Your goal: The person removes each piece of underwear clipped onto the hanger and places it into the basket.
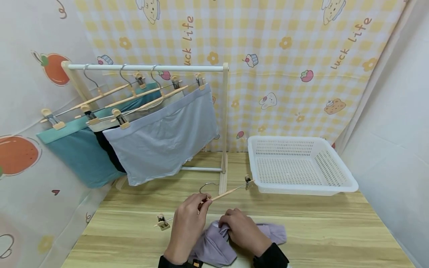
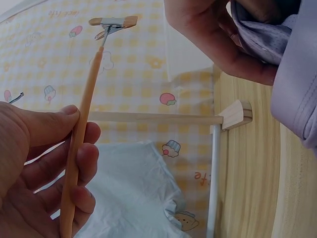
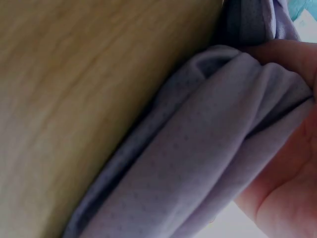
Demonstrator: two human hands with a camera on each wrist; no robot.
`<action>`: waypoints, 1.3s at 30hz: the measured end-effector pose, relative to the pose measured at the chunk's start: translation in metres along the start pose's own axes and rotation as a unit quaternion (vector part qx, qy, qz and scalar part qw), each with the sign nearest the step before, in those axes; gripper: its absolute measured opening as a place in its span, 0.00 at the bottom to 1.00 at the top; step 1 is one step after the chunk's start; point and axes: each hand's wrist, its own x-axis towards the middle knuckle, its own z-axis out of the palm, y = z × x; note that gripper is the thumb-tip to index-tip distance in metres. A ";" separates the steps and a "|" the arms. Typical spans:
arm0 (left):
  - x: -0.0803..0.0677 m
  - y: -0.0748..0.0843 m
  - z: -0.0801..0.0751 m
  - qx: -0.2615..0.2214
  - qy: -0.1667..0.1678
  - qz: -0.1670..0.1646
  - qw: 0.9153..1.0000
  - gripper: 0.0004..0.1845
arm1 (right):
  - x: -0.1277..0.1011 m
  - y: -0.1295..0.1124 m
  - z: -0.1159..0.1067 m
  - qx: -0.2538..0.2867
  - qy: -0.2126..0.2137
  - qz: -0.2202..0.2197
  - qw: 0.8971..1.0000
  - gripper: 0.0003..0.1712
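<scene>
My left hand (image 1: 188,219) grips a wooden clip hanger (image 1: 228,192) by the middle of its bar, just under the metal hook. In the left wrist view the fingers curl round the wooden bar (image 2: 85,104), with one metal clip (image 2: 113,22) at its far end. Bunched on the table lies a pair of light purple underpants (image 1: 214,245). My right hand (image 1: 244,227) grips a fold of them. The right wrist view has the gathered purple fabric (image 3: 183,148) filling its middle, close against the wood surface.
At the left stands a rack (image 1: 144,67) with several clip hangers; teal underpants (image 1: 90,160) and light grey-blue underpants (image 1: 164,134) hang there, a black-and-white pair between them. A white plastic basket (image 1: 303,188) stands back right on the wooden table (image 1: 328,227). Patterned cloth (image 1: 285,85) covers the back.
</scene>
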 end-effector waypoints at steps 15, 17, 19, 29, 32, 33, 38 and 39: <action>-0.001 -0.004 0.000 -0.001 0.022 0.003 1.000 0.08 | -0.007 -0.002 -0.034 0.002 0.056 -0.019 0.998 0.22; -0.001 -0.004 -0.001 -0.001 0.022 0.001 1.000 0.08 | -0.009 -0.001 -0.043 0.010 0.054 -0.019 0.998 0.23; -0.001 -0.005 -0.001 -0.002 0.021 -0.001 1.000 0.08 | -0.011 0.000 -0.053 0.017 0.048 -0.017 0.999 0.25; 0.001 -0.005 -0.002 0.004 0.014 -0.003 1.000 0.08 | -0.022 0.012 -0.105 0.021 0.065 -0.043 0.997 0.32; 0.001 -0.005 -0.003 0.004 0.010 -0.008 1.000 0.08 | -0.027 0.017 -0.120 0.012 0.100 -0.047 0.994 0.33; 0.001 -0.005 -0.003 0.004 0.009 -0.010 1.000 0.07 | -0.028 0.018 -0.125 0.008 0.112 -0.046 0.993 0.33; 0.001 -0.006 -0.004 -0.001 0.003 -0.017 1.000 0.07 | -0.033 0.028 -0.151 -0.011 0.153 -0.033 0.988 0.34; 0.000 -0.005 -0.004 -0.002 0.001 -0.019 1.000 0.07 | -0.034 0.030 -0.156 -0.016 0.157 -0.029 0.987 0.34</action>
